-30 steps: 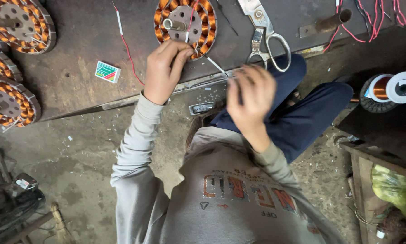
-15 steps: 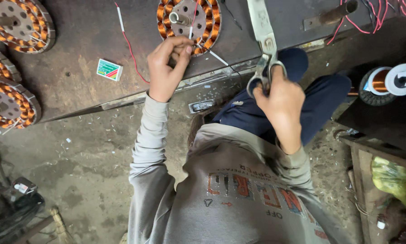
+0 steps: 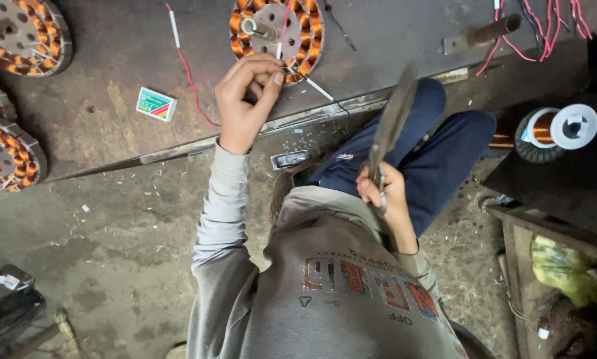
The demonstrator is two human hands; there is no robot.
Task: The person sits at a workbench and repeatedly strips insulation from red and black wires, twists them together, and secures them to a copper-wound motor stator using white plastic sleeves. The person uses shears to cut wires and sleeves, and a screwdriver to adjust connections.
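- Three copper-wound stators lay at the left edge of the steel worktop (image 3: 112, 53), partly cut off by the frame; the uppermost stator (image 3: 26, 30) held the same position as in the earlier frames.
- A small green and white box (image 3: 156, 104) rested flat on the worktop, just left of a loose red wire (image 3: 191, 80). Neither had shifted.
- The left hand (image 3: 245, 100) was at the near rim of the wound stator (image 3: 278, 30), fingers pinched shut on a thin white-sleeved lead (image 3: 280, 50) coming off the winding. Half a second earlier the hand was at the same rim; its grip has since tightened into a pinch.
- The wound stator stood on the worktop near its front edge, directly ahead of the person, shaft (image 3: 258, 28) pointing up.
- The right hand (image 3: 385, 193) had withdrawn from the worktop edge towards the body and sat above the lap, fingers closed around the handles of the scissors (image 3: 390, 126). Half a second earlier the scissors lay at the bench edge under this hand; one second earlier they rested untouched on the worktop.
- The blades pointed up and away from the person, blurred; whether they were parted could not be told.
- A copper wire spool (image 3: 544, 129) sat at the right, unmoved.
- Red leads (image 3: 511, 40) trailed over the upper right corner of the worktop.
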